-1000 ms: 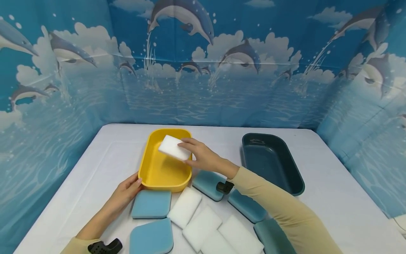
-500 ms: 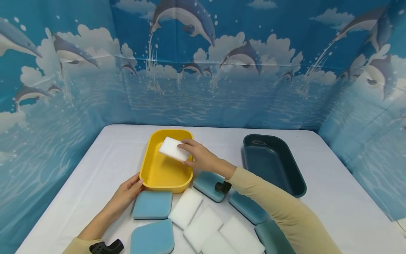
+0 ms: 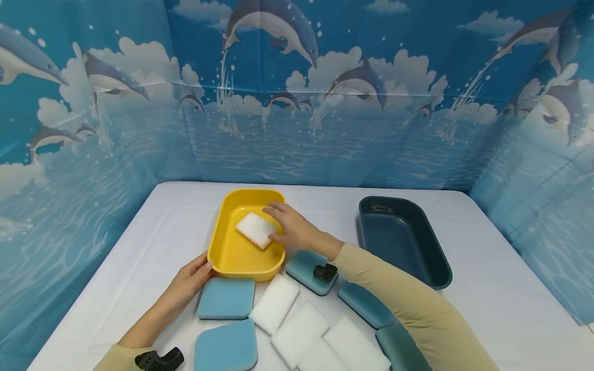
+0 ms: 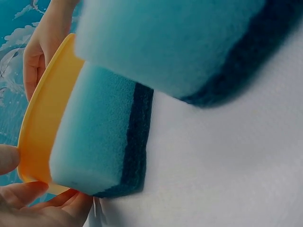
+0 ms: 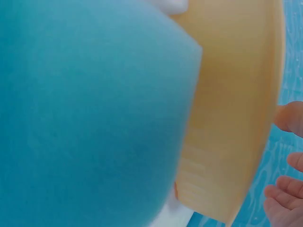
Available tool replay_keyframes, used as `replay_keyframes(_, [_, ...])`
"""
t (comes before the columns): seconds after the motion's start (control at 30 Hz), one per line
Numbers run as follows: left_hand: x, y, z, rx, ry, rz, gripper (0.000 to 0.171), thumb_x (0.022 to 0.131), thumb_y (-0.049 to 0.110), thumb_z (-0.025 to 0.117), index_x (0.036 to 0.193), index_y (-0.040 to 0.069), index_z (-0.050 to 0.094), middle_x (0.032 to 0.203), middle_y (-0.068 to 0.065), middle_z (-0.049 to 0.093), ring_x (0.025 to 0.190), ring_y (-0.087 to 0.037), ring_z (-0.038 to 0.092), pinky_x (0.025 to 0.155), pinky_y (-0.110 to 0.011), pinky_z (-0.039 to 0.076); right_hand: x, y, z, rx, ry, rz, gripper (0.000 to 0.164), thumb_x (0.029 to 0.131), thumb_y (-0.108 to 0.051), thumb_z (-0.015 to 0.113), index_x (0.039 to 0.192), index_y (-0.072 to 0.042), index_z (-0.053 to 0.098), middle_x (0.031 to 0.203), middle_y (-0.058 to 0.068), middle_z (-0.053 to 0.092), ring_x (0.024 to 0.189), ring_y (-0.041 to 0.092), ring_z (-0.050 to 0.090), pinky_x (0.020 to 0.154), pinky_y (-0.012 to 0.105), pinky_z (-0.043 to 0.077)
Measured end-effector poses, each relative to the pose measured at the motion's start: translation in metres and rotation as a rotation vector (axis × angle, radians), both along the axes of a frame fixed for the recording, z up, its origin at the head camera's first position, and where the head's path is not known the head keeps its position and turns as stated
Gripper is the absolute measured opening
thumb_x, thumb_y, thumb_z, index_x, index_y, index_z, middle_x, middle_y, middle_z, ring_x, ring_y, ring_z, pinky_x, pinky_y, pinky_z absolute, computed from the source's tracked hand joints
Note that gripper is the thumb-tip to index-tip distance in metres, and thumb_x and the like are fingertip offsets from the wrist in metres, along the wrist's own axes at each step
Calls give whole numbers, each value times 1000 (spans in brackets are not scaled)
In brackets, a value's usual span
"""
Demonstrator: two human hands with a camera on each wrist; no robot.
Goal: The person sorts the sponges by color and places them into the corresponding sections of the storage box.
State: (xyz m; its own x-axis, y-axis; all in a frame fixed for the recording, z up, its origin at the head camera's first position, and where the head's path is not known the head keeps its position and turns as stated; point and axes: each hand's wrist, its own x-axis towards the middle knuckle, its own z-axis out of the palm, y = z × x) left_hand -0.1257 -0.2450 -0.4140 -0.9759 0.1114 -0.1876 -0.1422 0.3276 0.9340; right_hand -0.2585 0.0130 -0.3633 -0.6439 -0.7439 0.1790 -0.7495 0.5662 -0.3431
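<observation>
A white sponge block [image 3: 256, 230] lies in the yellow tray [image 3: 238, 259], toward its right wall. Over that right side is my right hand [image 3: 297, 232], fingers spread apart and bent a little, with the block just beyond the fingertips. My left hand [image 3: 187, 283] pinches the near left corner of the tray, the thumb [image 4: 8, 158] at the rim and the other fingers below on the outside. Just in front of this corner is a blue sponge [image 3: 226, 299] with a dark underside. In the right wrist view, another blue sponge [image 5: 94, 118] hides much of the tray.
Several white sponge blocks [image 3: 299, 330] lie loosely together at the front middle of the white table [image 3: 153, 247]. More blue sponges [image 3: 226, 344] lie left and right of them. A dark green tray [image 3: 401, 245] stands at the right, beyond my right sleeve [image 3: 394, 299].
The white sponge block has dropped from my right hand into the yellow tray, and the fingers have spread. My left hand keeps its hold on the tray's corner.
</observation>
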Motion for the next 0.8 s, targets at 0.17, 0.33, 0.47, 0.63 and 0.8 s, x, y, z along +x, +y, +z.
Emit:
replay_keyframes(0.17, [0, 1, 0, -6, -5, 7, 57, 102, 33, 35, 151, 9, 17, 156, -16, 23, 143, -32, 25, 111, -44, 32, 0, 2, 3, -4, -2, -10, 63, 85, -19, 69, 139, -1, 42, 144, 19, 40, 130, 31, 44, 106, 39, 45])
replay_keyframes(0.33, [1, 0, 1, -8, -10, 5, 59, 102, 36, 35, 151, 9, 17, 156, -16, 22, 144, -32, 24, 111, -43, 31, 3, 5, 6, -4, 10, -21, 61, 86, -19, 68, 138, -1, 43, 142, 17, 43, 129, 30, 45, 106, 39, 45])
replay_keyframes(0.47, [0, -1, 2, -10, -1, -7, 61, 101, 39, 36, 151, 9, 16, 156, -16, 22, 143, -33, 25, 111, -43, 31, 9, 11, 9, -48, 10, -26, 59, 86, -19, 68, 138, -3, 44, 141, 15, 46, 128, 28, 48, 105, 38, 46])
replay_keyframes(0.63, [-1, -1, 2, -7, 8, -26, 62, 101, 38, 36, 151, 6, 16, 156, -18, 21, 142, -33, 27, 110, -40, 35, 15, 19, 10, -73, 56, -26, 58, 85, -16, 69, 136, -3, 46, 138, 13, 49, 125, 25, 50, 102, 36, 48])
replay_keyframes(0.8, [0, -1, 2, -10, 5, -17, 61, 102, 36, 35, 151, 6, 15, 156, -18, 21, 142, -33, 27, 110, -40, 35, 21, 25, 11, -71, 97, -12, 57, 85, -17, 69, 136, -5, 47, 138, 12, 49, 126, 25, 50, 102, 35, 48])
